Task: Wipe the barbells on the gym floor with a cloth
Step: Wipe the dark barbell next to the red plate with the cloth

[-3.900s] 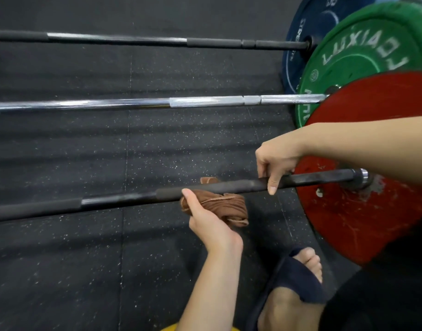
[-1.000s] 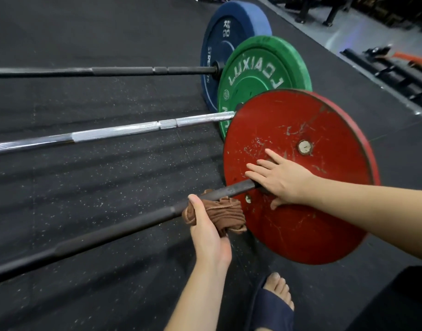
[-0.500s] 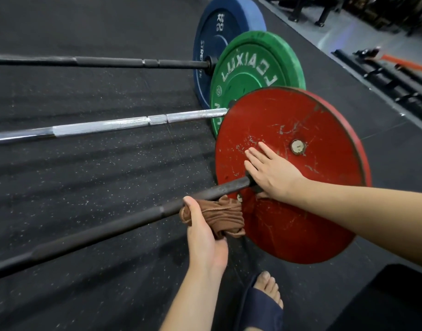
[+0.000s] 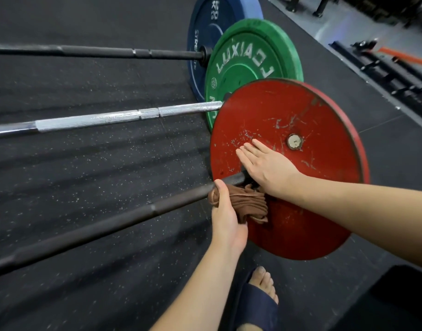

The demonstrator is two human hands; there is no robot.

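Bars: three lie side by side on the black rubber floor (image 4: 85,163) and run off the left edge. These are the far bar (image 4: 97,52), the chrome bar (image 4: 97,119) and the dark near bar (image 4: 109,226), closest to the person.
Left grip: the left hand (image 4: 225,218) is closed round the cloth with its thumb over the top of the near bar. It clamps fabric to steel just beside the red plate.
Rag: the brown cloth (image 4: 250,204) is bunched on the near side and underside of that bar. Whether it wraps fully round cannot be told.
Right palm: the right hand (image 4: 265,167) lies flat on the red plate (image 4: 312,199), fingers straight and together, holding nothing. It covers the spot where bar meets plate and seems to be steadying the plate.
Plates behind: the green plate (image 4: 253,60) on the chrome bar and the blue plate (image 4: 212,27) on the far bar have no hand or cloth near them.
Done, as judged: the cloth sits at the plate end of the near bar, so this is the bar in hand. Nothing on its surface shows how much of its length is wiped.
Left, as judged: the chrome bar and far bar probably remain. The opposite ends of all three are out of view.
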